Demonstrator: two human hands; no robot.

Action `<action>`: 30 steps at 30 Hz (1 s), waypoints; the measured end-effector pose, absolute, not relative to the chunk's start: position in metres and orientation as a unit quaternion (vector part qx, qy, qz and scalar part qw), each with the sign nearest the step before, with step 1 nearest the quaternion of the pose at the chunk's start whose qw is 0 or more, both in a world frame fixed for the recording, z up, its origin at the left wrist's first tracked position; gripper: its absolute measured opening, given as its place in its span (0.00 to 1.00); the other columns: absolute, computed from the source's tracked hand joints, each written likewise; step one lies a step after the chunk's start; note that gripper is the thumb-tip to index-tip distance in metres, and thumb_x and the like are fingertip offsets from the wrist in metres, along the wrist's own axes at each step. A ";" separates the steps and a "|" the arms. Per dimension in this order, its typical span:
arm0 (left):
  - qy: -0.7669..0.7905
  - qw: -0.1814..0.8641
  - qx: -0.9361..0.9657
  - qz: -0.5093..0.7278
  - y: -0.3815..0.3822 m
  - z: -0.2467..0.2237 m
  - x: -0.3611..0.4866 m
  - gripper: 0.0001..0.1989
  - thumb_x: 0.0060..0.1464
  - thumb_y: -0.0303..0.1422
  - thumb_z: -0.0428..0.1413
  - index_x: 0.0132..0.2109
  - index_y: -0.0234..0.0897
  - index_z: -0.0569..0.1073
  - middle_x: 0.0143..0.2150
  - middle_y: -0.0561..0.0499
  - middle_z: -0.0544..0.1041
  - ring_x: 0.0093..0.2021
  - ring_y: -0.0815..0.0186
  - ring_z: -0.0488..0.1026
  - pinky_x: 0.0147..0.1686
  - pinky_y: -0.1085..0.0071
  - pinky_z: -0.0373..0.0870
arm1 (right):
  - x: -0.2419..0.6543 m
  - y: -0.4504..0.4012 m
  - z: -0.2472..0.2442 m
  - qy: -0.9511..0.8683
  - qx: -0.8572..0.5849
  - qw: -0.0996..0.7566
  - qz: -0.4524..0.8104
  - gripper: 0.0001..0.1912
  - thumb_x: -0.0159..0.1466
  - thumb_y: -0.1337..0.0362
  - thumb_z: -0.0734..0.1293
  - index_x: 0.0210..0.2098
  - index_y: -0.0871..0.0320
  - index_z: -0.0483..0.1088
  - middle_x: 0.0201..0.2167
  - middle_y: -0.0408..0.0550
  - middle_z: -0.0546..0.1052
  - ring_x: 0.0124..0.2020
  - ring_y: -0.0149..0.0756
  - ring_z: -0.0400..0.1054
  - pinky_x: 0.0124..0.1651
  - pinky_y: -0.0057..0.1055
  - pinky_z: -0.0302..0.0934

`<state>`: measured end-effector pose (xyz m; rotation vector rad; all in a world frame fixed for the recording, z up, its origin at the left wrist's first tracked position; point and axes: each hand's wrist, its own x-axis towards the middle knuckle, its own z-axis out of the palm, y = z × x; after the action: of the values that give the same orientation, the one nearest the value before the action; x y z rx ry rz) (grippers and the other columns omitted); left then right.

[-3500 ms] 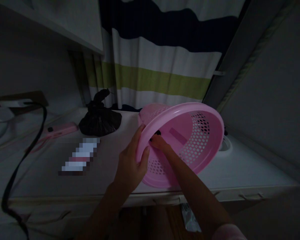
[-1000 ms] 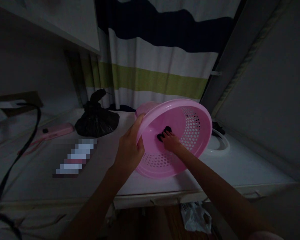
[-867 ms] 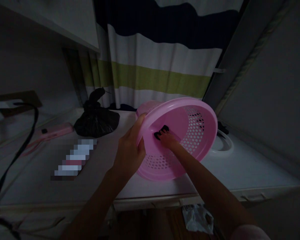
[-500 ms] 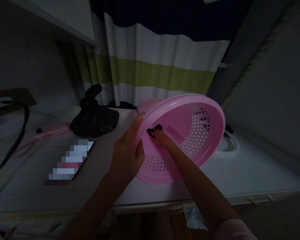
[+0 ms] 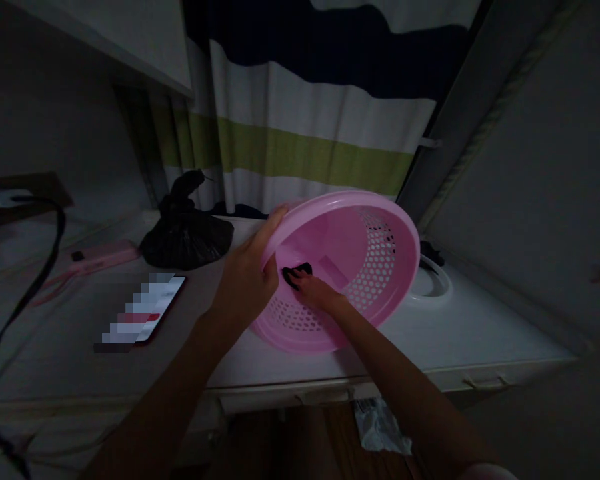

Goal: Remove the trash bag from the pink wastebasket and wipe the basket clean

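Observation:
A pink plastic basket [image 5: 353, 200] with perforated sides lies tilted on the desk, its mouth turned towards me. My left hand [image 5: 245, 277] grips its rim at the left, thumb on the inside and fingers outside. Deep in the basket, my right hand [image 5: 313, 290] presses a black cloth [image 5: 300, 272] against the inner wall. The fingers lie over the cloth, and part of it is hidden beneath them.
Left on the white desk [image 5: 290, 373] are a lit phone [image 5: 153, 310], a pink power bank [image 5: 105, 257] with a strap and a knotted black plastic bag [image 5: 190, 240]. A white ring [image 5: 445, 287] lies behind the basket at right. A striped curtain [image 5: 305, 150] hangs behind.
The basket and both hands appear a little further left and the view has shifted. My right hand stays on the cloth inside the basket, and the left keeps its hold on the rim.

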<state>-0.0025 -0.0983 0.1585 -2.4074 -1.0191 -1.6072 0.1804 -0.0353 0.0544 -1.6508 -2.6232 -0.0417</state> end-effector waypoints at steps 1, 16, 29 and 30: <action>-0.329 0.037 -0.788 -0.519 -0.098 0.162 -0.004 0.30 0.50 0.21 0.45 0.61 0.41 0.58 0.59 0.53 0.68 0.56 0.64 0.67 0.55 0.66 0.65 | 0.179 -0.039 0.056 -0.845 -0.535 0.008 -0.015 0.28 0.64 0.69 0.54 0.63 0.64 0.50 0.62 0.63 0.57 0.61 0.45 0.54 0.57 0.41 0.57; -0.317 0.064 -0.837 -0.441 -0.102 0.200 -0.022 0.31 0.46 0.22 0.45 0.58 0.42 0.63 0.57 0.53 0.69 0.54 0.59 0.69 0.55 0.60 0.64 | 0.171 -0.033 0.070 -0.801 -0.587 -0.064 -0.096 0.22 0.64 0.70 0.54 0.57 0.60 0.63 0.59 0.57 0.62 0.61 0.46 0.53 0.60 0.40 0.50; -0.371 0.090 -0.839 -0.387 -0.102 0.203 -0.022 0.32 0.47 0.22 0.44 0.61 0.40 0.59 0.58 0.51 0.68 0.54 0.61 0.69 0.54 0.61 0.63 | 0.152 0.040 0.048 -0.810 -0.583 -0.014 -0.053 0.22 0.65 0.64 0.55 0.57 0.63 0.62 0.58 0.61 0.64 0.58 0.46 0.58 0.57 0.39 0.53; -0.371 0.091 -0.837 -0.391 -0.101 0.202 -0.023 0.32 0.46 0.22 0.44 0.60 0.40 0.60 0.58 0.51 0.68 0.53 0.61 0.69 0.54 0.61 0.63 | 0.150 0.038 0.049 -0.817 -0.574 -0.015 -0.049 0.22 0.65 0.64 0.56 0.57 0.61 0.62 0.58 0.59 0.64 0.58 0.44 0.59 0.57 0.37 0.53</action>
<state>-0.0229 -0.1010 0.2022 -2.4871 -1.1035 -1.1631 0.1503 0.0377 0.0486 -1.8219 -2.5907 -0.1553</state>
